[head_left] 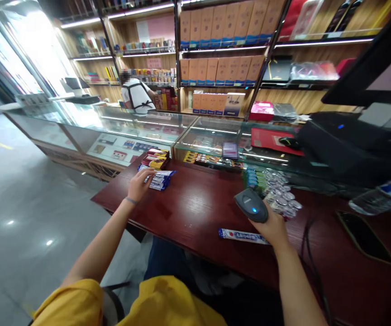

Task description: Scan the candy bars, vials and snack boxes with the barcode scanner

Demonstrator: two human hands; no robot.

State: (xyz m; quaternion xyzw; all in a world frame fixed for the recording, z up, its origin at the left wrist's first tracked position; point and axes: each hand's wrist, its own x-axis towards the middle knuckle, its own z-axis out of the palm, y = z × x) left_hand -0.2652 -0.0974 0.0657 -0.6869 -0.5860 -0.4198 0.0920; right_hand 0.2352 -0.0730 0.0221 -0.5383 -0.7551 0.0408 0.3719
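Fingers of the left hand (140, 182) lie bent over a stack of blue packs (160, 180) on the dark red counter (195, 208); whether they grip is unclear. A long blue-and-white pack (243, 235) lies just beside the right hand (274, 225), which is wrapped around a black barcode scanner (251, 204). A dark phone (365, 236) lies farther right.

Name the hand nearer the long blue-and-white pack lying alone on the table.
Right. The right hand, gripping the scanner, sits at the right end of the long pack; the left hand rests far off on a stack of blue packs.
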